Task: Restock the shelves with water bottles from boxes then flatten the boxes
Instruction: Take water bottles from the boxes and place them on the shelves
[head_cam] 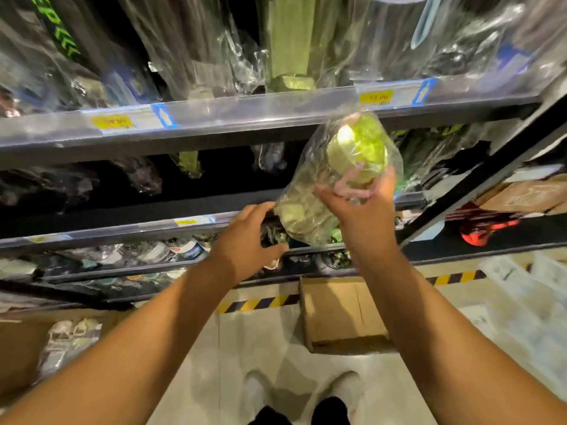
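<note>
- The right hand [362, 207] is raised in front of the shelving. Its fingers [352, 184] are curled round the bottle and clamped on it through the clear wrap.
- The bottle [356, 148] is green, sealed in clear plastic, tilted and held in the air. It runs from above the right fingers down to their left, across the opening under the upper shelf.
- The left hand [248, 237] has its fingers [260, 210] apart, loosely bent and holding nothing. The fingertips are at the low end of the wrap; contact cannot be told.
- The upper shelf [245, 118] has its rail just above the right fingers, with a yellow tag [376, 97] on it. Wrapped goods stand above the rail.
- The box [337, 311] is cardboard and sits on the floor well below the right fingers, beside the striped tape [257, 303].
- The second box [18, 348] is far below the left fingers, with blurred wrapped packs [70, 338] at it.
</note>
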